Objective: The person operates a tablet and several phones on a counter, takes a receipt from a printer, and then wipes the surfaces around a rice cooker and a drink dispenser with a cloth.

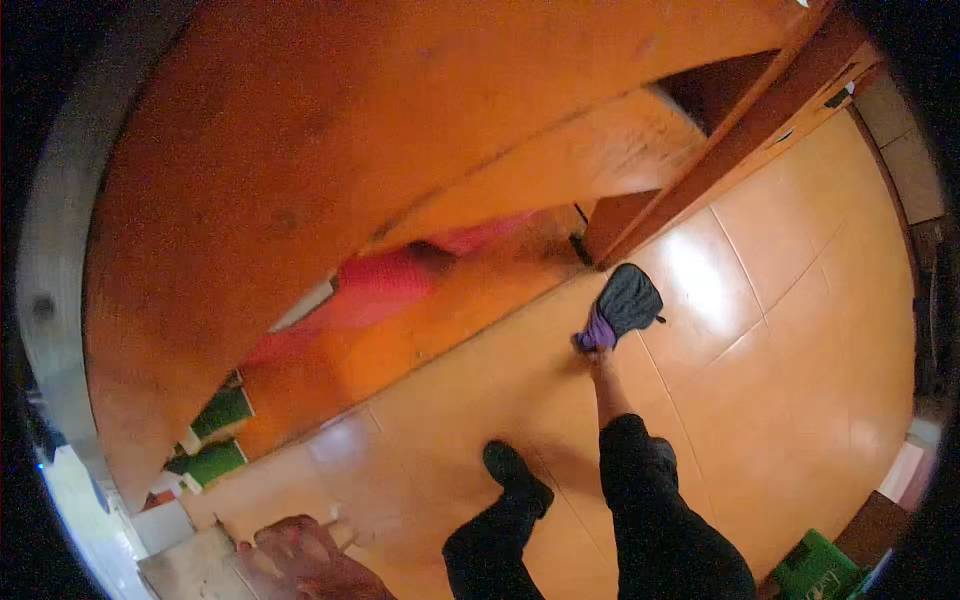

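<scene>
My right arm, in a black sleeve pushed up above the wrist, reaches down over the floor. At its end my right hand (598,358), small and partly hidden, looks closed around a dark cloth-like item (632,298) with a purple part (598,332) nearest the fingers. Its exact kind does not show. It is close to the foot of an upright wooden post. My left hand (298,550) is low at the left, smeared by motion. Its fingers seem spread, and no held thing can be made out.
A large orange-brown wooden surface (270,170) spans the upper left, with a wooden post (720,140) at its right. Pink material (385,290) and green items (215,460) show beneath. My black-shod foot (515,475) stands on glossy tiles (780,390). A green box (815,568) sits lower right.
</scene>
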A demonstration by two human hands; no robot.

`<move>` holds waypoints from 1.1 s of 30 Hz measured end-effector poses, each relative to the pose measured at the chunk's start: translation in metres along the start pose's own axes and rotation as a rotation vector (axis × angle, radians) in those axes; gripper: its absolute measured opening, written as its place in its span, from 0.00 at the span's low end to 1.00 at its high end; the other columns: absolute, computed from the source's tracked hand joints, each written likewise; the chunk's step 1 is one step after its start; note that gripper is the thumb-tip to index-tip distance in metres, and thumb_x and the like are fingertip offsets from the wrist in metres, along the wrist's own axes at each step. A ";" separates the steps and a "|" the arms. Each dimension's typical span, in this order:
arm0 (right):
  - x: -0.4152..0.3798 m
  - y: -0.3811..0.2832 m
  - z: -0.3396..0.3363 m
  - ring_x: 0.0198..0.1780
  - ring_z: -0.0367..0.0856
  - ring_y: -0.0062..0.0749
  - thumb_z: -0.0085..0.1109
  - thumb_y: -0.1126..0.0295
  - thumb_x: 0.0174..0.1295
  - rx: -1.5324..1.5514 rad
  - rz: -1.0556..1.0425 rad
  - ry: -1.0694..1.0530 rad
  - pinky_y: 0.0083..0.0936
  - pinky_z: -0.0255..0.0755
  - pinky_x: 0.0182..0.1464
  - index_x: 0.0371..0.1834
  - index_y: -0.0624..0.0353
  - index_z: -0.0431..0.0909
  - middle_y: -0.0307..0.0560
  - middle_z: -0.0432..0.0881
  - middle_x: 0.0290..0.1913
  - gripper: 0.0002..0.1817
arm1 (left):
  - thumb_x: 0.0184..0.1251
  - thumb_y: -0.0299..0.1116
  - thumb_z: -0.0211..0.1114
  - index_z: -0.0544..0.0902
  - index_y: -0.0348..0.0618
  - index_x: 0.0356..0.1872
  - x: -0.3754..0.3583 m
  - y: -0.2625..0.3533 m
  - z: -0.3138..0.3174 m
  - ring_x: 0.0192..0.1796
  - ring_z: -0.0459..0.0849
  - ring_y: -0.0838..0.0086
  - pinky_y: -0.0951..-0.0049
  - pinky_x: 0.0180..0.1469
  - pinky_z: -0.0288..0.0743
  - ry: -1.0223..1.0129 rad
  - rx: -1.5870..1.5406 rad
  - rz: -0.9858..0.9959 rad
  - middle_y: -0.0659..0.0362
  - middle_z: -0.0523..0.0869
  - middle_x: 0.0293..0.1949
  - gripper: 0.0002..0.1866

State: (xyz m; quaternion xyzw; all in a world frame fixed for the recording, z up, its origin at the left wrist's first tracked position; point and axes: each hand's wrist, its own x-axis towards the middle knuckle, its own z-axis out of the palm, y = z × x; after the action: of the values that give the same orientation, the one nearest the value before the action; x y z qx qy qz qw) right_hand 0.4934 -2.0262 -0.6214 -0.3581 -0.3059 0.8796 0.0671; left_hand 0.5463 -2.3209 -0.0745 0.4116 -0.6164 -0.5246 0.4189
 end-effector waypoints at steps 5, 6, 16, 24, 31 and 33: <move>-0.079 -0.077 0.011 0.50 0.76 0.30 0.44 0.63 0.74 -0.335 -0.347 0.368 0.26 0.71 0.53 0.53 0.60 0.75 0.44 0.79 0.47 0.15 | 0.70 0.50 0.58 0.60 0.40 0.70 -0.019 0.041 -0.056 0.50 0.77 0.62 0.60 0.52 0.79 -0.595 -0.234 0.415 0.50 0.77 0.51 0.35; -0.096 -0.108 0.041 0.52 0.75 0.31 0.45 0.62 0.75 -0.538 -0.533 0.353 0.26 0.71 0.52 0.56 0.62 0.73 0.44 0.78 0.48 0.17 | 0.70 0.50 0.58 0.60 0.40 0.70 -0.011 0.053 -0.042 0.50 0.77 0.62 0.60 0.52 0.79 -0.582 -0.262 0.403 0.50 0.77 0.51 0.35; -0.429 -0.425 0.318 0.60 0.71 0.36 0.48 0.59 0.75 -0.480 -0.389 -0.039 0.34 0.70 0.59 0.69 0.64 0.58 0.50 0.70 0.60 0.27 | 0.61 0.43 0.72 0.61 0.38 0.63 0.017 0.239 -0.090 0.46 0.80 0.63 0.59 0.49 0.80 -0.545 -0.310 0.301 0.49 0.78 0.45 0.37; -0.386 -0.431 0.559 0.71 0.61 0.51 0.48 0.64 0.72 -1.414 -0.983 -0.504 0.40 0.53 0.73 0.69 0.65 0.64 0.60 0.68 0.67 0.25 | 0.60 0.33 0.71 0.57 0.41 0.65 0.090 0.313 -0.126 0.48 0.80 0.63 0.57 0.54 0.76 -0.546 -0.356 0.247 0.48 0.77 0.46 0.37; -0.212 -0.313 0.654 0.71 0.62 0.55 0.49 0.48 0.66 -1.741 -1.865 0.112 0.56 0.58 0.69 0.70 0.55 0.66 0.58 0.68 0.68 0.33 | 0.59 0.28 0.70 0.56 0.42 0.64 0.140 0.318 -0.150 0.50 0.80 0.62 0.57 0.55 0.75 -0.528 -0.368 0.225 0.47 0.78 0.47 0.37; -0.202 -0.290 0.691 0.68 0.67 0.56 0.48 0.51 0.68 -1.511 -1.887 -0.016 0.53 0.58 0.70 0.70 0.57 0.65 0.58 0.71 0.67 0.31 | 0.59 0.26 0.70 0.56 0.41 0.65 0.158 0.310 -0.156 0.50 0.80 0.62 0.57 0.55 0.75 -0.532 -0.357 0.238 0.47 0.78 0.47 0.37</move>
State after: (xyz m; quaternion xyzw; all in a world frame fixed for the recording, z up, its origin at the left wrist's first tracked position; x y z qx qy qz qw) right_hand 0.1488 -2.1998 0.0527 0.0628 -0.8842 0.0859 0.4548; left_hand 0.6239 -2.4828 0.2612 0.1055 -0.6463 -0.6605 0.3672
